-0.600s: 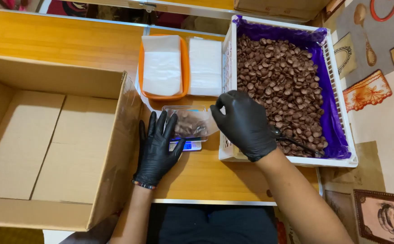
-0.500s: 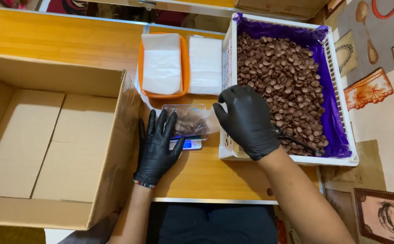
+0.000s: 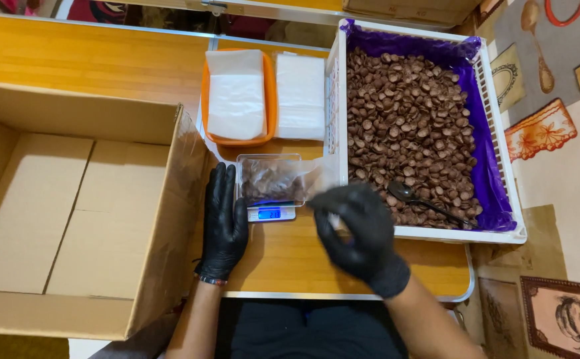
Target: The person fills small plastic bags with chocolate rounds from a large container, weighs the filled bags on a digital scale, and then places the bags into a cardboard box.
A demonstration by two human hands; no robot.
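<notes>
Fingers of the right hand [image 3: 359, 233] pinch the clear bag [image 3: 280, 179]; left hand [image 3: 227, 223] lies flat, empty.

Black glossy gloves on left grip [image 3: 224, 225] and right grip [image 3: 359, 234]; bare forearms, dark trousers.

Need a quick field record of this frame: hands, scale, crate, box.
left hand: black glove, flat on the table beside the scale, open
right hand: black glove, at the clear bag's open end, grip unclear
clear bag: holds brown pieces, lies on the scale
scale: small, blue display lit
crate: white, purple liner, full of brown pieces
spoon: lying in the crate
cardboard box: open, on the left
</notes>
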